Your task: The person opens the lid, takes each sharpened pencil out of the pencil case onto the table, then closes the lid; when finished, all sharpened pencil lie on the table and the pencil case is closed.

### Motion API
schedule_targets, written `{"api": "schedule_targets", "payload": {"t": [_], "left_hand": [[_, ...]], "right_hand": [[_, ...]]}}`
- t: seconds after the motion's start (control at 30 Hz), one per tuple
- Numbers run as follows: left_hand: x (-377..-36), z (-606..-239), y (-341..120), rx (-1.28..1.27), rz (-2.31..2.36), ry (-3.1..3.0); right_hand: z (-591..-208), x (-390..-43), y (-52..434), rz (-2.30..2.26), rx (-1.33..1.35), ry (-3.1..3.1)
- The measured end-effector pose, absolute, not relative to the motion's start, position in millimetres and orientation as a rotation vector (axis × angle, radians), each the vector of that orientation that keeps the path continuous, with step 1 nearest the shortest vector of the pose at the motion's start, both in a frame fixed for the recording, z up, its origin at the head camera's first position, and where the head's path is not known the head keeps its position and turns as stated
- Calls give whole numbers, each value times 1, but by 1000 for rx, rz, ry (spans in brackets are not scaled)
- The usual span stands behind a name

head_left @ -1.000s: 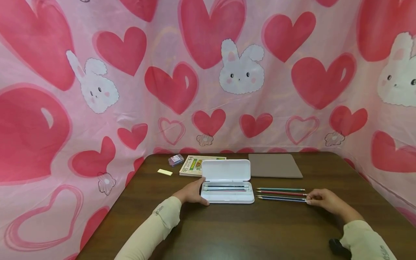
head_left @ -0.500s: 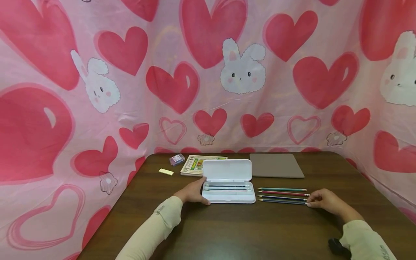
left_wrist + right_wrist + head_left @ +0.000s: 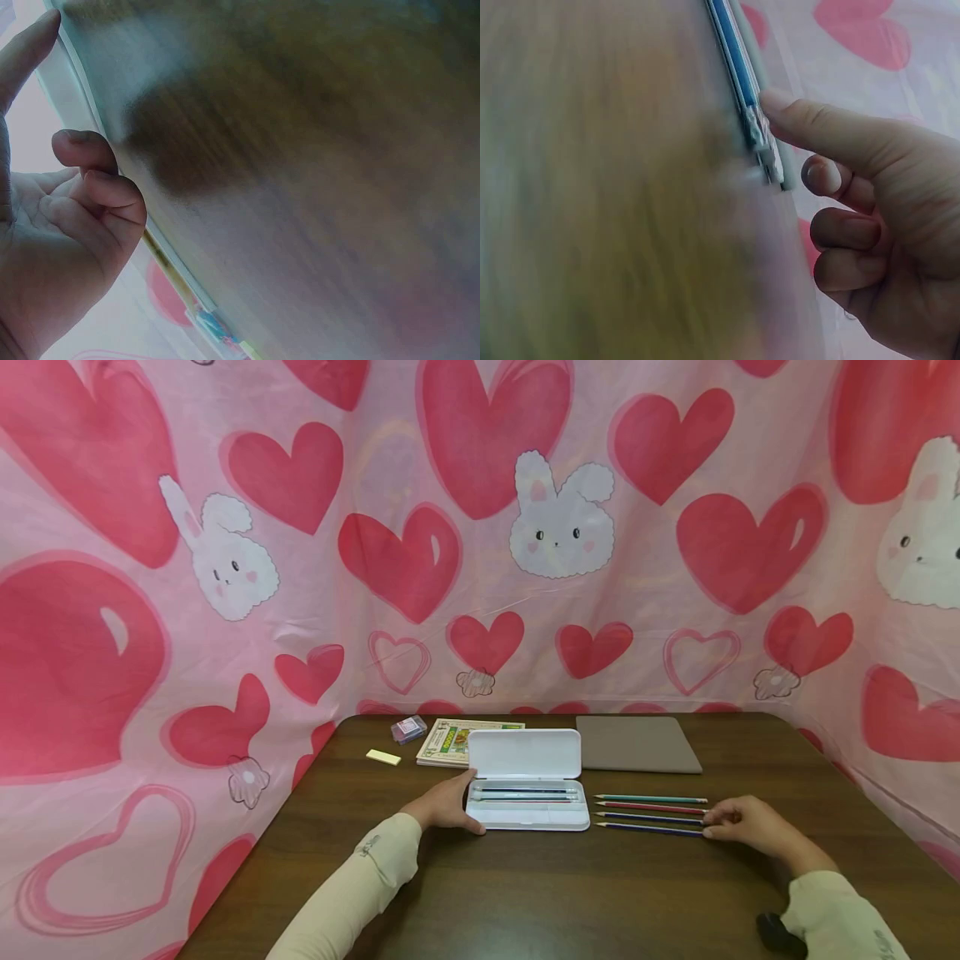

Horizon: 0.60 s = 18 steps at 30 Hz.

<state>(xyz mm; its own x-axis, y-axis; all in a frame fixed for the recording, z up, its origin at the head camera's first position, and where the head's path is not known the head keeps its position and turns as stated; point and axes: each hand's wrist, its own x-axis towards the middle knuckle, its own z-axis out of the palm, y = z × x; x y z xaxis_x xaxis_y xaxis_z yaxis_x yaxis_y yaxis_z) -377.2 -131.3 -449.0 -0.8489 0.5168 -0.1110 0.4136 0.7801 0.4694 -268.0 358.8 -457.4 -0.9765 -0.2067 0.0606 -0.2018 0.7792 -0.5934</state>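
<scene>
A white pencil case [image 3: 525, 817] lies with its lid raised, several pencils [image 3: 525, 795] in its back section. My left hand [image 3: 442, 803] grips its left side, thumb at the front corner and index finger near the hinge. To the right of the case, a green pencil [image 3: 648, 798], a red pencil [image 3: 648, 807] and two dark blue ones lie in a row, tips leftward. With thumb and index finger, my right hand [image 3: 742, 825] pinches the end of the nearest blue pencil [image 3: 648, 829]. The right wrist view shows the thumb [image 3: 817, 127] at a pencil's metal end; the index finger's contact is hidden there.
Behind the case is a booklet [image 3: 438, 743], with a small clear box [image 3: 408, 728] and a pale yellow strip [image 3: 383, 757] to its left. A flat grey-brown board [image 3: 637, 743] lies at the back right. Heart-patterned cloth surrounds the brown table [image 3: 562, 893].
The nearest blue pencil has come toward me, apart from the blue pencil behind it. My right hand moved with it, then shifted slightly left. The left hand stays on the case.
</scene>
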Motion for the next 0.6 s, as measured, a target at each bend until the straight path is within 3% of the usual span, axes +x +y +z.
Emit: {"api": "schedule_targets", "payload": {"t": [0.6], "left_hand": [[-378, -450, -130, 722, 645, 2744]], "right_hand": [[-454, -313, 296, -1049, -510, 2988]]}}
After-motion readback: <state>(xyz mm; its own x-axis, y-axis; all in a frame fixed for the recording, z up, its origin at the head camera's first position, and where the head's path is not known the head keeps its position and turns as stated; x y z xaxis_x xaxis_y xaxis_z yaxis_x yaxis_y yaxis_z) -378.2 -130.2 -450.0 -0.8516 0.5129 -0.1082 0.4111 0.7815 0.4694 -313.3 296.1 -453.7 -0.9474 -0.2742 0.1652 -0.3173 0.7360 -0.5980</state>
